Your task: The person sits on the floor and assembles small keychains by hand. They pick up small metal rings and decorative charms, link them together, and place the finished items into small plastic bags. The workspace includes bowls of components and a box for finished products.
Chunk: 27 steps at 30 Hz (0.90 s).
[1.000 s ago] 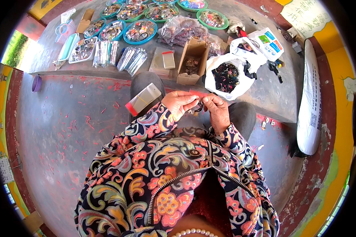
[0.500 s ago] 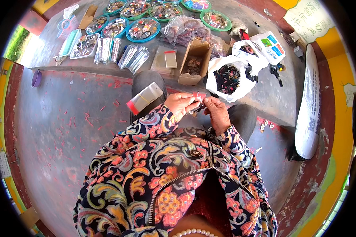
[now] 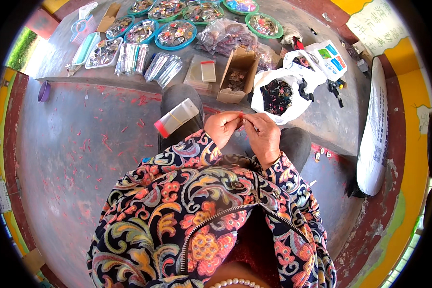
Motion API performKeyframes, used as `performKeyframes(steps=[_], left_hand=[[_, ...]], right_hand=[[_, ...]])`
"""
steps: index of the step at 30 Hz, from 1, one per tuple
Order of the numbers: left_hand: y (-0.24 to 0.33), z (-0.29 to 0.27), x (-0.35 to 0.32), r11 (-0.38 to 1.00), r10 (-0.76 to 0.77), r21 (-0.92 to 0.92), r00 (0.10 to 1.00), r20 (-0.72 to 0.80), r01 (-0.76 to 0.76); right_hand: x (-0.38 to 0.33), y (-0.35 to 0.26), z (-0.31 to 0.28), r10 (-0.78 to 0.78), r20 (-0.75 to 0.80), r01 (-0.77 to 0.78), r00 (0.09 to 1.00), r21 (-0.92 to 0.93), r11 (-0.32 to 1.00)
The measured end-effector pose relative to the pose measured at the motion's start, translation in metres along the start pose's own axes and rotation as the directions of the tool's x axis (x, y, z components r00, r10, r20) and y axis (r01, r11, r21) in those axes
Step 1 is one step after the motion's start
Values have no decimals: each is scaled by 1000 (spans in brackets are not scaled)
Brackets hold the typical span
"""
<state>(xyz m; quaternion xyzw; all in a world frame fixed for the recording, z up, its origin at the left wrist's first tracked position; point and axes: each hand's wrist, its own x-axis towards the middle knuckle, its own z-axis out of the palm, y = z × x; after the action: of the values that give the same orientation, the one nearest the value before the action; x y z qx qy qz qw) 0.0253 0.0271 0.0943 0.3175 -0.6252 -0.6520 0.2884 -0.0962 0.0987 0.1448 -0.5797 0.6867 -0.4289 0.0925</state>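
Note:
My left hand (image 3: 223, 128) and my right hand (image 3: 262, 137) meet between my knees with the fingertips almost touching. Both are closed in a pinch on a small clear bag with a red strip (image 3: 241, 115), of which only a bit of red shows now; the fingers cover the rest. Across my left knee lies a bundle of clear plastic bags (image 3: 179, 116) with a red end and a band around it. Just beyond my hands stand an open cardboard box (image 3: 237, 77) with small dark items inside and a white plastic bag (image 3: 293, 103) full of small dark pieces.
On the raised ledge, several round baskets (image 3: 176, 46) hold packed trinkets. Nearer are bundles of slim clear packets (image 3: 163, 70) and a flat stack of clear sleeves (image 3: 194, 82). A long white sack (image 3: 373, 129) leans at the right. Red scraps (image 3: 105, 142) litter the floor.
My hands have drawn closer together and turned, with the fingertips meeting over the small bag. Its red strip, plain to see before, is now mostly covered.

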Motion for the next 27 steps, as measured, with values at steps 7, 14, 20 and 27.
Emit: performKeyframes(steps=[7,14,20,27], left_hand=[[8,1,-3,943,273,188,961,39,-276],[0,1,-5,793,401,443,906,138,-419],[-5,0,-5,759,432,455,883,183,-465],[-10,1,-6,727,460,462,860,221,-508]], right_hand=[[-2,-4,-2,-7,27,9,1000,-47,999],[-5,-4,-1,-37,124,64,992,-221,973],[-7,-2,1,-33,154,73,988,-260,963],[-7,-3,2,-11,146,50,989,-269,962]])
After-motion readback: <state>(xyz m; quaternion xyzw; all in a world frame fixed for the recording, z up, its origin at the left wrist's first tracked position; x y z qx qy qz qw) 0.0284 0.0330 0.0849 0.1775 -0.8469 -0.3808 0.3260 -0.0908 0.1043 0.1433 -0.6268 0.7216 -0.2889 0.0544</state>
